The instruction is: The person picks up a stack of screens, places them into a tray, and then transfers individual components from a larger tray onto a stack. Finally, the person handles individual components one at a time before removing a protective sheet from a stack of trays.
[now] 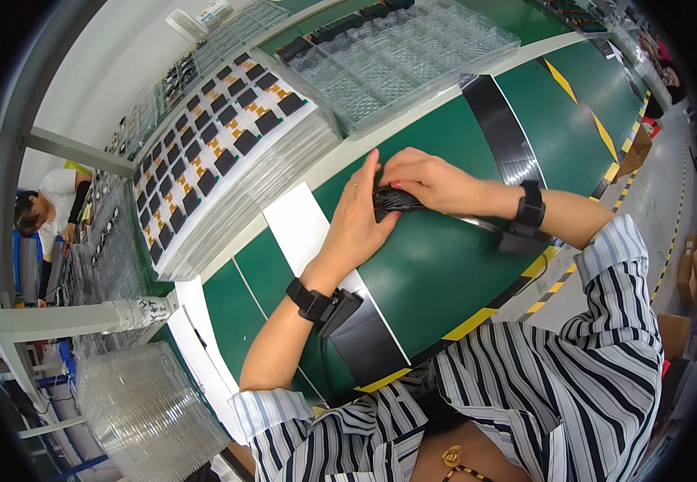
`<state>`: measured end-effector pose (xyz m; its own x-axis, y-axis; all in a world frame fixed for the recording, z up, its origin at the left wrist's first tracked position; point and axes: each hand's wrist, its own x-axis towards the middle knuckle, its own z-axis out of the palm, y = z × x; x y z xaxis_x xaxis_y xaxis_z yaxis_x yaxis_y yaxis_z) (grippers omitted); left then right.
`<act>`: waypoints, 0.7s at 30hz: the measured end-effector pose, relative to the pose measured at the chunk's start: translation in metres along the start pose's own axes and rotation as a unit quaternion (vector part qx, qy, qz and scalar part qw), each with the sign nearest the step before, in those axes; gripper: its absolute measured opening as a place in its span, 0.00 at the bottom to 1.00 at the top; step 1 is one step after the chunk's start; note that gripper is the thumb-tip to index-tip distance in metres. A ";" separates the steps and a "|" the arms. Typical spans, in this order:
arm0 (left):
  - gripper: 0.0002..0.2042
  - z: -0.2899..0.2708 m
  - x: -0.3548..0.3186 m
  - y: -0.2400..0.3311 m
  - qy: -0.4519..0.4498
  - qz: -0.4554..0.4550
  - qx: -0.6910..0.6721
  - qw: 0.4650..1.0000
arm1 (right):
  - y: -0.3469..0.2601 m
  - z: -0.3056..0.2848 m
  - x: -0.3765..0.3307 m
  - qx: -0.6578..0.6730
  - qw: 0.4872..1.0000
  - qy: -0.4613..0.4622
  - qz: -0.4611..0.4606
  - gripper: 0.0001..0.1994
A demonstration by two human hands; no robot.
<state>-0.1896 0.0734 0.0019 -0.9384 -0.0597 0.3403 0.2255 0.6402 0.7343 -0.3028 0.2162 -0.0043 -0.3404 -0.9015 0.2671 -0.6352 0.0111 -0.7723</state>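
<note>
A small bundle of dark, thin, glossy pieces (393, 201) lies on the green work surface between my hands; their exact kind cannot be made out. My left hand (356, 217) stands along the bundle's left side, fingers stretched out and thumb spread below, touching its edge. From the right, my right hand (430, 183) bends its fingers over the top of the bundle, thumb and fingertips closed on the dark pieces. The fingertips partly hide what they hold. Each wrist wears a black strap with a small module.
Beyond my hands rises a stack of white trays (236, 136) holding rows of black square parts with orange flex strips. Clear compartment trays (413, 60) stand right of it. Black-and-white strips cross the green mat (437, 273). Clear trays (136, 402) pile up lower left; another person (59, 197) works far left.
</note>
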 end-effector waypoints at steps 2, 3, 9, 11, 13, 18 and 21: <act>0.38 0.001 0.000 0.000 -0.017 -0.036 -0.044 0.998 | -0.004 0.015 -0.003 0.171 0.969 0.125 0.126 0.10; 0.39 0.002 0.001 0.000 -0.034 -0.070 -0.089 0.993 | -0.006 0.020 -0.001 0.172 0.969 0.125 0.126 0.10; 0.40 0.014 0.002 -0.004 -0.004 -0.048 -0.082 0.995 | -0.013 0.031 0.016 0.556 0.769 0.293 0.112 0.12; 0.41 0.013 0.003 -0.006 -0.013 -0.079 -0.125 0.989 | -0.012 0.030 0.015 0.556 0.775 0.286 0.091 0.13; 0.41 0.012 0.003 -0.007 -0.017 -0.095 -0.146 0.985 | -0.008 0.028 0.005 0.503 0.802 0.304 0.103 0.13; 0.41 0.013 0.005 -0.006 -0.005 -0.073 -0.118 0.990 | -0.016 0.041 0.000 0.481 0.838 0.209 0.150 0.13; 0.41 0.010 0.007 -0.001 0.015 -0.041 -0.053 0.998 | -0.015 0.025 -0.003 0.115 0.985 0.128 0.028 0.14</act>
<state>-0.1993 0.0798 -0.0024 -0.9470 -0.1326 0.2925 0.1757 0.5484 0.8176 -0.2752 0.2080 -0.0082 -0.5531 -0.7633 0.3337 -0.4461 -0.0669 -0.8925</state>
